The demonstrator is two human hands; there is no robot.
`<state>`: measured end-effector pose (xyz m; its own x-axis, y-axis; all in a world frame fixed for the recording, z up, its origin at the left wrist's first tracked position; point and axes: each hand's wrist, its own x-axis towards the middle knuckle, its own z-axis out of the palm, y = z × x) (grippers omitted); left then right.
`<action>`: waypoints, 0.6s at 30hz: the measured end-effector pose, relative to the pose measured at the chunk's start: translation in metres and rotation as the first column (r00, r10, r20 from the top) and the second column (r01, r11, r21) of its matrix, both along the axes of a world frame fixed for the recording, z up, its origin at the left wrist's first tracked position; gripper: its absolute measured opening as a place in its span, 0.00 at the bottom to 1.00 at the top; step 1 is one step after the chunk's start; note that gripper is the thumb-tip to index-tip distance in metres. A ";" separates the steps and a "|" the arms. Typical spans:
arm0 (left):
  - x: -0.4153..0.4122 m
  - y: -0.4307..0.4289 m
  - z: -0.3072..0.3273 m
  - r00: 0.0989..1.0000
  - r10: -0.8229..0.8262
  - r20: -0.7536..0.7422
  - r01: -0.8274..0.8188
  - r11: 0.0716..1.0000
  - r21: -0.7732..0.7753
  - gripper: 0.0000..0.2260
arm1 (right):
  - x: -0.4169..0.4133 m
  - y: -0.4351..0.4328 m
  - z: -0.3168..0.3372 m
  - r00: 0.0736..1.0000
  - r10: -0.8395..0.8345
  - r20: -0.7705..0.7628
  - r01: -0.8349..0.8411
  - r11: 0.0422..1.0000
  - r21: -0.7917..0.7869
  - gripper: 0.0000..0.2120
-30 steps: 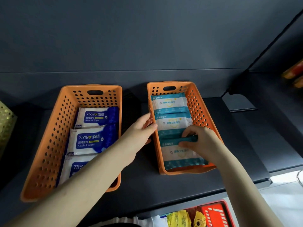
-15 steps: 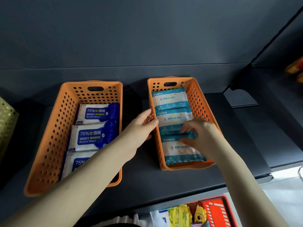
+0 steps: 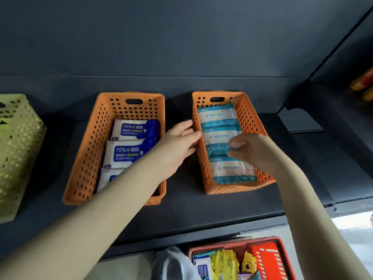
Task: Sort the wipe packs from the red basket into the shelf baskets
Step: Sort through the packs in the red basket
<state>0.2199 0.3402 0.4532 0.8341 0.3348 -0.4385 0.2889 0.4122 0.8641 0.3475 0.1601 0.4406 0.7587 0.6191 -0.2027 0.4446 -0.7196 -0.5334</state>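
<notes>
Two orange shelf baskets stand side by side on a dark shelf. The left orange basket (image 3: 80,158) holds blue-and-white alcohol wipe packs (image 3: 126,153), partly hidden by my left forearm. The right orange basket (image 3: 222,189) holds three teal-and-white wipe packs (image 3: 232,170) in a row. My left hand (image 3: 177,142) rests against that basket's left wall, fingers fairly straight. My right hand (image 3: 250,150) hovers blurred over the middle and front teal packs, its fingers loosely bent with nothing seen between them. The red basket (image 3: 270,259), with yellow and blue packs inside, sits below the shelf edge.
A pale green perforated basket (image 3: 18,148) stands at the far left of the shelf. The shelf's back wall rises close behind the orange baskets. A flat dark plate (image 3: 300,122) lies to the right. Grey cloth (image 3: 173,263) shows beside the red basket.
My right hand has let go of the front teal pack's top edge and lifted slightly up and back. The left hand stays on the basket wall. The view has tilted downward.
</notes>
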 end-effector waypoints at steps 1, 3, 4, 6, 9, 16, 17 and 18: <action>-0.012 0.000 0.007 0.999 -0.019 0.033 0.017 0.999 0.042 0.23 | -0.009 -0.001 0.007 0.999 -0.046 0.024 0.044 0.997 0.064 0.12; -0.042 -0.001 0.019 0.994 -0.073 0.087 0.056 0.982 0.181 0.20 | -0.038 -0.004 0.019 0.990 -0.120 0.070 0.104 0.975 0.197 0.13; -0.060 -0.003 0.024 0.989 -0.100 0.108 0.069 0.963 0.262 0.18 | -0.057 -0.008 0.024 0.983 -0.155 0.097 0.126 0.958 0.257 0.14; -0.103 -0.008 0.031 0.978 -0.143 0.152 0.069 0.910 0.409 0.14 | -0.104 -0.017 0.029 0.962 -0.216 0.164 0.145 0.921 0.362 0.13; -0.178 -0.022 0.033 0.963 -0.189 0.194 0.050 0.829 0.556 0.10 | -0.192 -0.037 0.029 0.940 -0.303 0.157 0.181 0.832 0.525 0.10; -0.350 -0.080 0.012 0.946 -0.265 0.188 0.120 0.821 0.558 0.10 | -0.376 -0.114 0.011 0.962 -0.274 -0.019 0.232 0.774 0.590 0.09; -0.367 -0.088 0.008 0.947 -0.265 0.183 0.128 0.831 0.541 0.10 | -0.393 -0.125 0.007 0.964 -0.260 -0.050 0.241 0.783 0.574 0.09; -0.381 -0.096 0.002 0.950 -0.260 0.175 0.134 0.842 0.523 0.10 | -0.408 -0.136 0.001 0.965 -0.251 -0.082 0.253 0.791 0.557 0.09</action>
